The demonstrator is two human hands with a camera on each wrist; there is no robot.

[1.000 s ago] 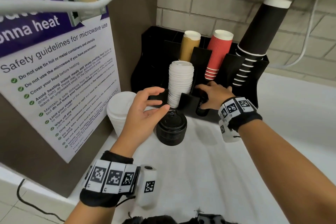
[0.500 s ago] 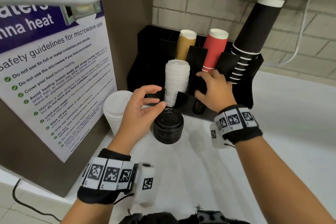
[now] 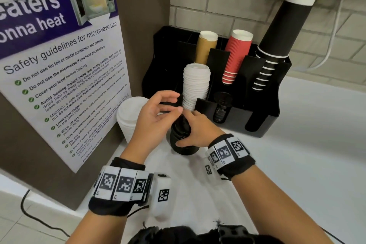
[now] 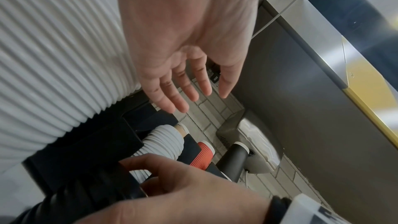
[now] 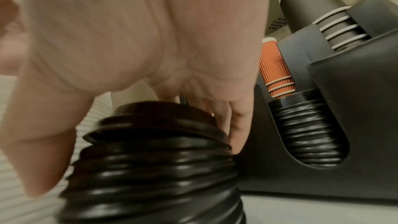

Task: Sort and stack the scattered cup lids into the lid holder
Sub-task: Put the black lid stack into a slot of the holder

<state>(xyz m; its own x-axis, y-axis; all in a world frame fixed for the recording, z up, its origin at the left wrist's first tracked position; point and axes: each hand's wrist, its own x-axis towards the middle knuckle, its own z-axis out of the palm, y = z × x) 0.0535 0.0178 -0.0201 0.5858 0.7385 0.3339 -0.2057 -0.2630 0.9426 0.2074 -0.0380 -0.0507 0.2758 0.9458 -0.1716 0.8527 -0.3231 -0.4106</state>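
Gripping, head view: right hand [image 3: 195,131] curls round the black lid stack [image 3: 183,144] on the worktop [image 3: 297,144]; holder [image 3: 263,123] just behind, its black-lid slot [image 3: 220,111] up and to the right.
Left wrist view: left hand [image 4: 185,67] hovers above with loose, spread fingers, holding nothing.
Right wrist view: stack's long axis upright; thumb one side, fingers [image 5: 234,125] the other; right hand nearer.

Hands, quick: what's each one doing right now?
Left hand: open, fingers relaxed above the black lid stack, holding nothing.
Right hand: thumb and fingers wrapped round the black lid stack on the counter.
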